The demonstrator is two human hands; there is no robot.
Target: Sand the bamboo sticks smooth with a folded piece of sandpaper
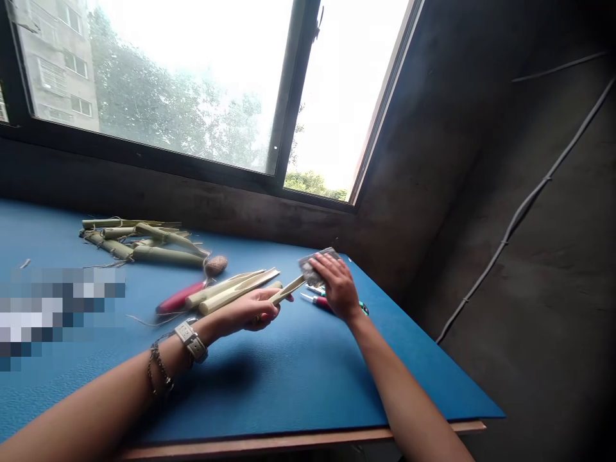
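My left hand (257,310) is closed round a pale bamboo strip (287,290) that points up and right. My right hand (337,285) grips a grey piece of sandpaper (314,264), folded over the strip's far end. Under my right hand lie a couple of small tools with red and green handles (315,298) on the blue table (308,378). Just left of my left hand lie split pale bamboo pieces (231,289) and a red-handled tool (180,298).
A pile of green bamboo sections (144,242) tied with twine lies at the far left, with a ball of twine (216,264) beside it. A window runs along the far wall. A dark concrete wall with cables stands at the right.
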